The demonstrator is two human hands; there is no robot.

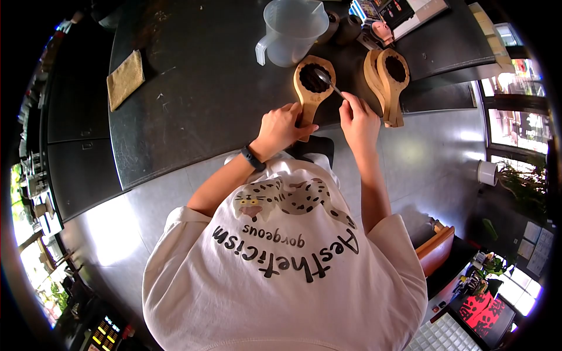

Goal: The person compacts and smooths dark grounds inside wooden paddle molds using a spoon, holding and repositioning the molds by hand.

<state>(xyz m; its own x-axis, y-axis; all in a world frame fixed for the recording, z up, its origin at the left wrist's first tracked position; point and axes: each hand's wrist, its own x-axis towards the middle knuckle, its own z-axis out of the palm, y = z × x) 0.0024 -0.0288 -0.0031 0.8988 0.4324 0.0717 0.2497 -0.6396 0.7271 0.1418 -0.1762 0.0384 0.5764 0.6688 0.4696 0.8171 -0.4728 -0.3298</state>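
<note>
A wooden mooncake mould (314,100) lies on the dark table, its scalloped hollow holding something dark. My left hand (280,130), with a black band at the wrist, is closed round the mould's handle. In my right hand (359,121) is a metal spoon (334,88), gripped by its handle, with its bowl over the dark hollow. Whether the spoon touches the dark stuff I cannot tell. To the right of my right hand lie more wooden moulds (393,88), one partly on another; the upper one's hollow is dark too.
A translucent plastic measuring jug (294,32) stands just beyond the mould. Dark round containers (349,29), a small pink figure (383,33) and boxes are behind it to the right. A folded tan cloth (126,80) lies at the left of the table (193,99).
</note>
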